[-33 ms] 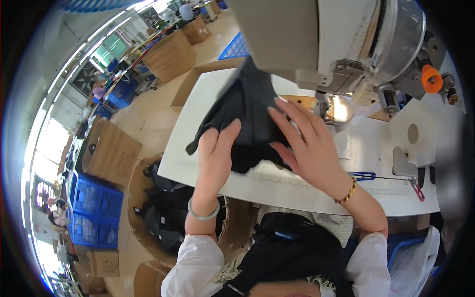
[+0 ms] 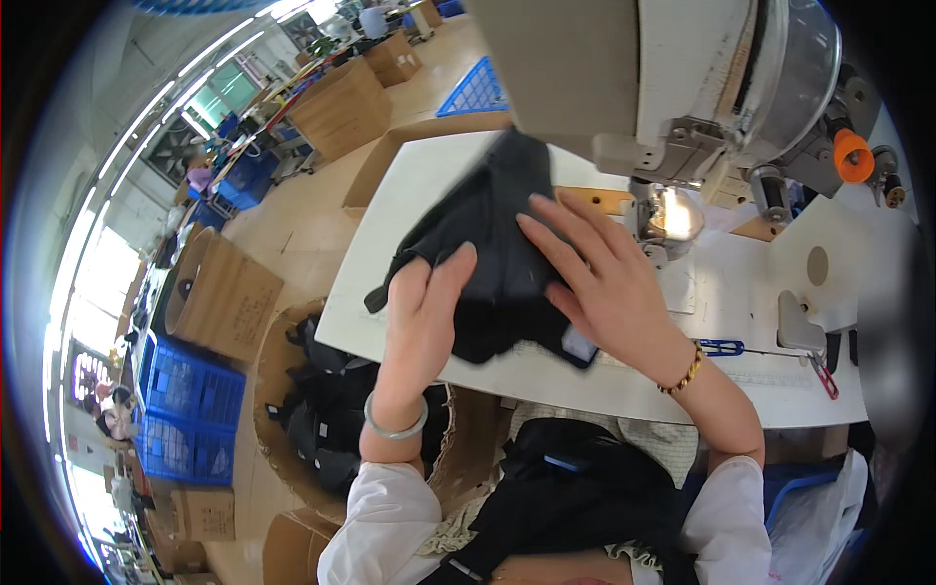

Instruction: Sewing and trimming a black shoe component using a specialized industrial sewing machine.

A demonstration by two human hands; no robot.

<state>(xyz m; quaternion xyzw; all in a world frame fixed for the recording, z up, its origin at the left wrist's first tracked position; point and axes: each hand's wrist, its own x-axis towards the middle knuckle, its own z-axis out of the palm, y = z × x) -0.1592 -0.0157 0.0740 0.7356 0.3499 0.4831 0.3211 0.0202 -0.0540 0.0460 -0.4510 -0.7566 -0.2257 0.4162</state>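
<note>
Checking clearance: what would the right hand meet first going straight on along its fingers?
The black cloth, directly at the right hand's fingertips. Depth is unclear, so it may already be touching.

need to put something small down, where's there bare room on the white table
The white table is bare at left, between its left edge and the black fabric. It is crowded in the middle, with the left hand and right hand on that fabric, and at right around the blue-handled tool and sewing machine.
</note>
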